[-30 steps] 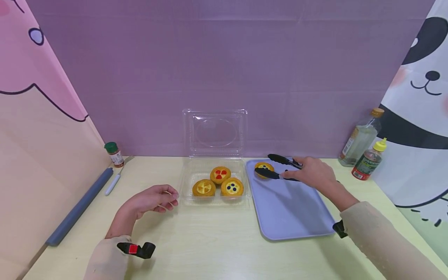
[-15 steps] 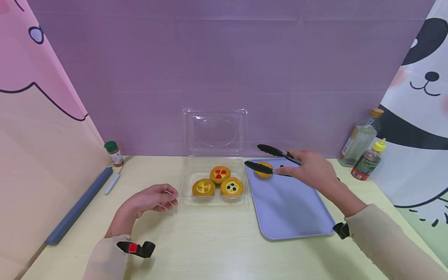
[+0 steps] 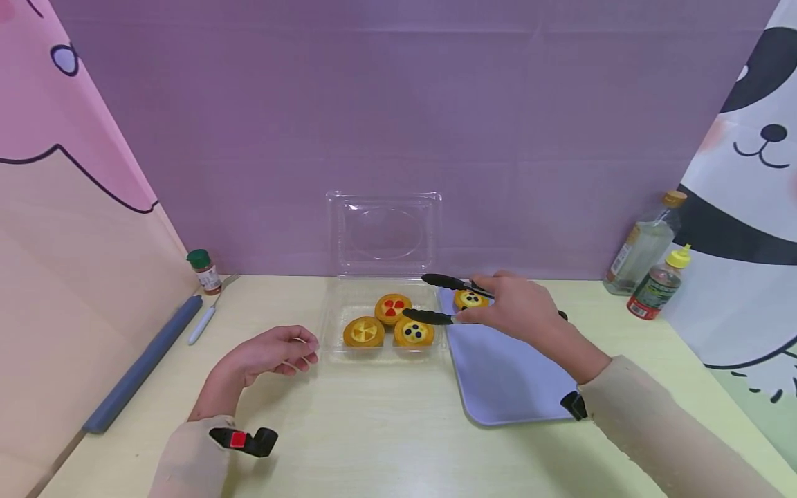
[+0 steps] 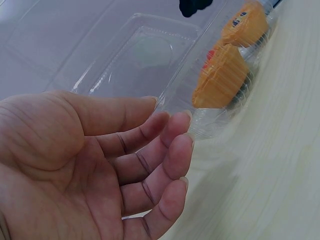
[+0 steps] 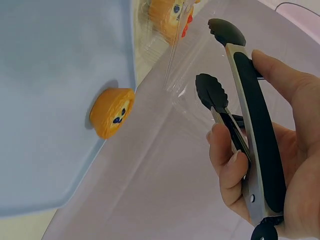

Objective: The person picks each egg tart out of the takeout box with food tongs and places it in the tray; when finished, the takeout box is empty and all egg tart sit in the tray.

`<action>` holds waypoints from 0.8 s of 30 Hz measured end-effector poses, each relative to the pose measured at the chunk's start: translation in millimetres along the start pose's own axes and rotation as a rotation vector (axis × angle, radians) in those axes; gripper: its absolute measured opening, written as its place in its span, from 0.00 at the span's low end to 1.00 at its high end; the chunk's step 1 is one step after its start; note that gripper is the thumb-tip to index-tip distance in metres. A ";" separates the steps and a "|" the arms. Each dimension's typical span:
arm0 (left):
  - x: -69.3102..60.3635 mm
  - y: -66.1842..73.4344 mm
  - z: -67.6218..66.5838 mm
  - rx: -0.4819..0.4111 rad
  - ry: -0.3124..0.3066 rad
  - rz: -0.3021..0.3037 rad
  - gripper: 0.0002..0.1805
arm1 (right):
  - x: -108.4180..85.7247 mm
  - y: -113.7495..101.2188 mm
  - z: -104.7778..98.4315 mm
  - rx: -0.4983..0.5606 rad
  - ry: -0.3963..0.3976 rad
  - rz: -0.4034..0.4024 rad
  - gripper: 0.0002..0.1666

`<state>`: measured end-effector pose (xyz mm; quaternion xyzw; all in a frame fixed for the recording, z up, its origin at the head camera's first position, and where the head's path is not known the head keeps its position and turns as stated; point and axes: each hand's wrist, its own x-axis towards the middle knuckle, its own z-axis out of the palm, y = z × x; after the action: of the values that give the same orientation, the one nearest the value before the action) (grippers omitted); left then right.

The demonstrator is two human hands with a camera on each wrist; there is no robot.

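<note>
My left hand [image 3: 274,356] pinches the left rim of a clear plastic clamshell container [image 3: 330,297] between thumb and index finger; the other fingers curve loosely. Inside sit a red-topped egg tart [image 3: 389,306], a plain-topped egg tart [image 3: 364,333] and a blueberry-topped egg tart [image 3: 417,335]. My right hand [image 3: 519,308] grips black-tipped tongs [image 5: 260,130]. The tongs' arms are spread, with nothing between their tips, over the container's right side. One tip partly covers the nearby blueberry tart. Another blueberry-topped egg tart [image 5: 112,112] lies on the lavender tray [image 3: 510,380], near its far left corner.
The container's raised lid [image 3: 384,232] stands at the back, before a purple backdrop. A green-capped jar [image 3: 204,272], a light-handled fork [image 3: 202,324] and a dark blue roll [image 3: 146,366] lie left. A tall bottle [image 3: 644,245] and a yellow-topped bottle [image 3: 656,287] stand at the right.
My right hand has carried the spread tongs left, from around the tart on the tray to over the container. That tart stays on the tray. My left hand has kept its place.
</note>
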<state>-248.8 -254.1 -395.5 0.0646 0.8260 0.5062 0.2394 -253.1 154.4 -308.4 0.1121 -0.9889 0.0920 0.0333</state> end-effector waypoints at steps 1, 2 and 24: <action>0.0 0.0 0.0 0.001 0.000 0.000 0.18 | 1.9 -2.5 0.7 -0.004 -0.009 -0.001 0.50; -0.1 0.0 -0.1 0.002 0.001 -0.001 0.18 | 4.1 -4.7 1.4 -0.008 -0.019 -0.005 0.50; 0.7 -0.6 0.0 0.005 0.003 -0.001 0.18 | 35.5 -40.9 18.0 -0.019 -0.127 -0.010 0.51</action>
<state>-249.3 -254.1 -396.2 0.0641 0.8277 0.5040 0.2382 -279.1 104.1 -315.8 0.1224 -0.9892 0.0750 -0.0279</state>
